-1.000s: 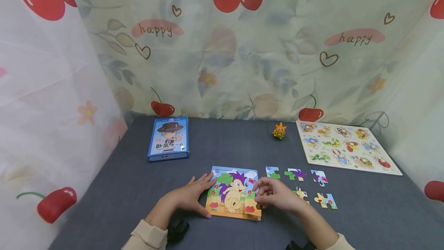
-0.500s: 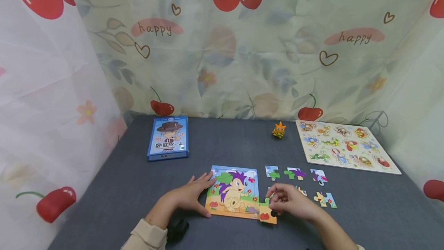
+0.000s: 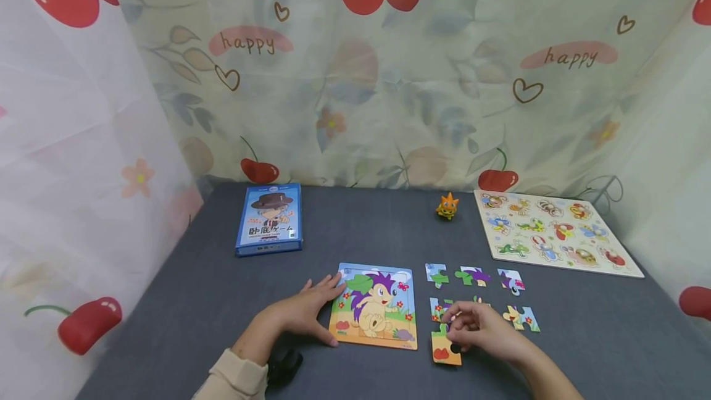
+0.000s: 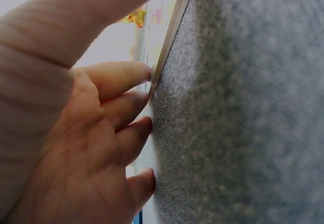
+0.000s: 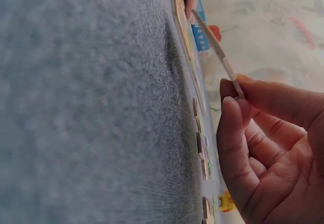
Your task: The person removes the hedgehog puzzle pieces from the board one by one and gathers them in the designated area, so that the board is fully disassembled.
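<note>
My left hand (image 3: pixel 302 312) rests on the table with fingers spread, thumb and fingertips touching the left edge of the square hedgehog puzzle board (image 3: pixel 379 343). In the left wrist view, the fingers (image 4: pixel 134 138) lie straight along the board's side. My right hand (image 3: pixel 483 329) pinches a puzzle piece (image 3: pixel 444 350) with orange ground and a red shape between thumb and fingers. The right wrist view shows that piece (image 5: pixel 217 49) edge-on, raised off the table. Other loose puzzle pieces lie right of the board, among them a green-leaf piece (image 3: pixel 436 274) and a purple-spined piece (image 3: pixel 474 277); the right hand partly covers some.
A blue game box (image 3: pixel 270 220) stands at the back left. A small orange spiky toy figure (image 3: pixel 447 206) is at the back, beside a white insect puzzle board (image 3: pixel 558 232) at the right. A puzzle piece (image 3: pixel 521 318) lies right of my right hand.
My right hand has drawn back from the board's lower right corner, moving right with the pinched puzzle piece. The left hand has kept its place at the board's left edge.
</note>
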Demonstrator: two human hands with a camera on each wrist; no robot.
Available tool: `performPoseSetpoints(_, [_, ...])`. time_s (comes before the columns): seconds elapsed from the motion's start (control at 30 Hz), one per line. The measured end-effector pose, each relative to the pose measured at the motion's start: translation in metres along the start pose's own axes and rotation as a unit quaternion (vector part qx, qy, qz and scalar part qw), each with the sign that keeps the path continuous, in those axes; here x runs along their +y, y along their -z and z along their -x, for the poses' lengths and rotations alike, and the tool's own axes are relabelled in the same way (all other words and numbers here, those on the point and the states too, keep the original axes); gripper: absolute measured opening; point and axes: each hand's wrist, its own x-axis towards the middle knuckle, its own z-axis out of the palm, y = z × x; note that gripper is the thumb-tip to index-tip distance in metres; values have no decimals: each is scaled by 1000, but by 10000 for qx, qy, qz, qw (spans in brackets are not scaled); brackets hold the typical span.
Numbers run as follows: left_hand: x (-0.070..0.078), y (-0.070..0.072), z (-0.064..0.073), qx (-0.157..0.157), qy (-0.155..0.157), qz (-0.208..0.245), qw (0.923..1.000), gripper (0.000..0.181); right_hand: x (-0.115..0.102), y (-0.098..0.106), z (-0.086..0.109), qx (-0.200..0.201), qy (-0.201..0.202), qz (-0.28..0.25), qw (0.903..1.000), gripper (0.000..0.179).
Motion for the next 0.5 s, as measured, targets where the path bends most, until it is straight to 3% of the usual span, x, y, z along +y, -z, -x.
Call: performPoseSetpoints(0.5, [-1, -1, -1, -28, 28, -21, 10000, 98, 13, -1, 6, 50, -60, -63, 9999, 28])
